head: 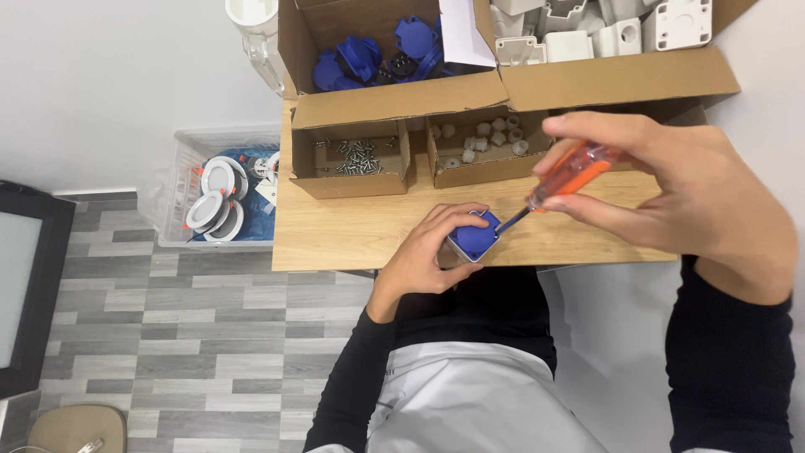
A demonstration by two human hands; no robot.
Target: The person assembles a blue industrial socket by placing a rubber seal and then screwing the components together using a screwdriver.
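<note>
My left hand (429, 252) grips a small square blue-and-white socket part (475, 238) at the front edge of the wooden table (335, 231). My right hand (671, 189) holds an orange-handled screwdriver (570, 172), its dark tip resting on the top corner of the blue part. Both arms wear black sleeves.
A small cardboard box of screws (352, 158) and another of small white pieces (482, 143) stand behind the hands. Larger boxes hold blue parts (377, 54) and white housings (604, 29). A clear plastic bin (220, 189) with round white fittings stands on the floor at the left.
</note>
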